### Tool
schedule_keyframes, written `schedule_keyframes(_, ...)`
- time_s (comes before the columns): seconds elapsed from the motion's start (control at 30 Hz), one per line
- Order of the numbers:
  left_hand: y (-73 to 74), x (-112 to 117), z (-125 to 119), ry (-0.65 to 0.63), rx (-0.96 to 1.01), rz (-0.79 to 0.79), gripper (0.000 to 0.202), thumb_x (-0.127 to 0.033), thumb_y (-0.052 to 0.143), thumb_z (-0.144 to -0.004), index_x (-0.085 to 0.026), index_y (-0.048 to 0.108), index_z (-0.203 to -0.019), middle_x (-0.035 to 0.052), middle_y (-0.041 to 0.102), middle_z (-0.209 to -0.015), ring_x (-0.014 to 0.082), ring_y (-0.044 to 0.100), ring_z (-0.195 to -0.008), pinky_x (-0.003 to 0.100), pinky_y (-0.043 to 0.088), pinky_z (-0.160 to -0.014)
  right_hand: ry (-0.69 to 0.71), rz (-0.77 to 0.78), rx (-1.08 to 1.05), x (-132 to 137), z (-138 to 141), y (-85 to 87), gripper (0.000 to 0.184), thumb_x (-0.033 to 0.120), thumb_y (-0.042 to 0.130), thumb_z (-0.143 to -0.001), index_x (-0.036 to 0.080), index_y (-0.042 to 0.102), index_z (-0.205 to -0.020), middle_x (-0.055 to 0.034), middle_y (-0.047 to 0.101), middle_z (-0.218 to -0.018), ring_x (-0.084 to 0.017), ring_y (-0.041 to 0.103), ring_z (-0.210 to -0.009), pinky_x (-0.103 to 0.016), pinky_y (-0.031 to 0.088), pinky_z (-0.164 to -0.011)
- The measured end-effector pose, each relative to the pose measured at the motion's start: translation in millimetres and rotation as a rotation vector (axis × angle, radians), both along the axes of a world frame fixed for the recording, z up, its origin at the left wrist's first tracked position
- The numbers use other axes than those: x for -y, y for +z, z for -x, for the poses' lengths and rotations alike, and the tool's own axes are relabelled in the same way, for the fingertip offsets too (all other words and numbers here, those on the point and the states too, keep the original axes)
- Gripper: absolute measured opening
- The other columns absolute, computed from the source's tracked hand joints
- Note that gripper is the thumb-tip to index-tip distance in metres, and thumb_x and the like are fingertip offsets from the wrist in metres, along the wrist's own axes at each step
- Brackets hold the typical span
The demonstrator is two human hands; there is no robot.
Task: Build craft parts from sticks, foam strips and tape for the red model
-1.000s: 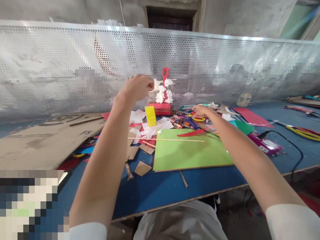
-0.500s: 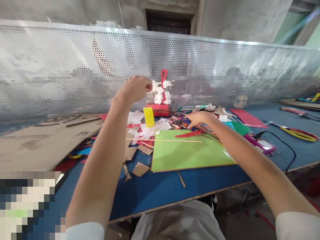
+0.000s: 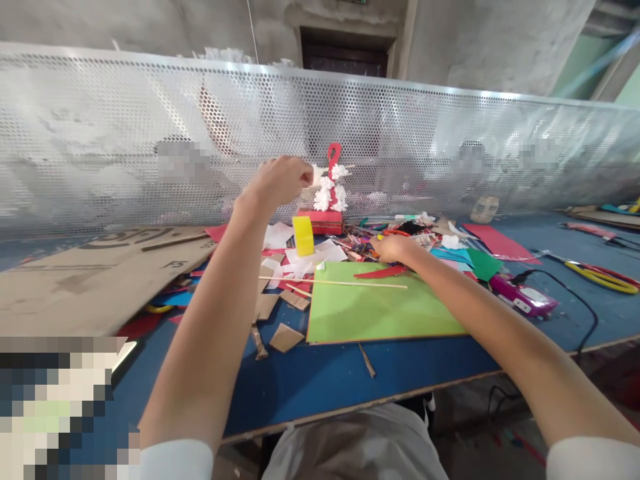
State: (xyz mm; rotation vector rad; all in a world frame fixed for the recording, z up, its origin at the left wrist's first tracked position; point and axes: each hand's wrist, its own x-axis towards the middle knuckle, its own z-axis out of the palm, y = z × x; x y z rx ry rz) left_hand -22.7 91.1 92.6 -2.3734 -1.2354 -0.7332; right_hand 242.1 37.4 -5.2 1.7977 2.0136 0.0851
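My left hand is raised, its fingers closed in a pinch beside the white crumpled tufts on a standing red paper piece. Whatever the pinch holds is hidden. That piece stands on a red box-like base, and a thin stick pokes out to its right. Low over the scrap pile, my right hand has its fingers drawn together. A bit of yellow and red shows beside those fingertips, but I cannot make out what they grip. A red strip lies just in front on green sheets.
A yellow tape roll stands among paper scraps. A thin stick crosses the green sheets. Flat cardboard lies left. A purple corded device, yellow-and-red-handled pliers and a glass jar are right. A perforated metal screen runs behind.
My right hand's fingers, spread over the scraps before, have closed together in the pile. My left hand keeps its pinch beside the white tufts. The view has shifted slightly.
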Motion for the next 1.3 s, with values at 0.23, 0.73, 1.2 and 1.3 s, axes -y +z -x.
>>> schedule_keyframes(0.23, 1.7, 3.1, 0.2, 0.014, -0.017, -0.015, 0.029, -0.023, 0.052, -0.089, -0.028, 0.075, -0.104, 0.0037, 0.074, -0.107, 0.0238, 0.065, -0.1, 0.038, 0.045, -0.09, -0.07, -0.002, -0.082, 0.3, -3.8, 2.7, 0.076, 0.023, 0.067, -0.087, 0.012, 0.031, -0.153, -0.0186, 0.074, -0.103, -0.031, 0.073, -0.093, -0.037, 0.052, -0.082)
schedule_keyframes(0.73, 1.8, 4.8, 2.1, 0.058, -0.067, 0.014, 0.033, -0.031, 0.046, -0.093, -0.03, 0.073, -0.113, 0.0043, 0.072, -0.115, 0.027, 0.062, -0.11, 0.041, 0.043, -0.096, -0.009, -0.135, -0.058, -1.3, -20.9, 3.5, 0.057, 0.024, 0.08, -0.074, 0.007, 0.065, -0.126, -0.0183, 0.076, -0.099, -0.031, 0.072, -0.097, -0.033, 0.053, -0.082)
schedule_keyframes(1.2, -0.1, -0.9, 2.8, 0.022, 0.014, 0.039, 0.028, -0.035, 0.052, -0.091, -0.031, 0.076, -0.105, 0.0038, 0.075, -0.108, 0.0261, 0.064, -0.106, 0.038, 0.045, -0.091, -0.151, -0.065, -0.183, -25.7, -39.3, -2.9, 0.039, 0.038, 0.08, -0.076, 0.011, 0.075, -0.103, -0.0132, 0.078, -0.083, -0.023, 0.074, -0.071, -0.03, 0.056, -0.067)
schedule_keyframes(1.3, 0.9, 2.8, 1.6, 0.021, 0.006, 0.048, 0.03, -0.033, 0.051, -0.09, -0.03, 0.076, -0.105, 0.0049, 0.075, -0.107, 0.0264, 0.065, -0.102, 0.039, 0.046, -0.089, -0.073, -0.12, -0.127, -20.1, -33.3, -2.3, 0.045, 0.036, 0.083, -0.072, 0.009, 0.075, -0.107, -0.0173, 0.078, -0.092, -0.026, 0.075, -0.079, -0.031, 0.057, -0.074)
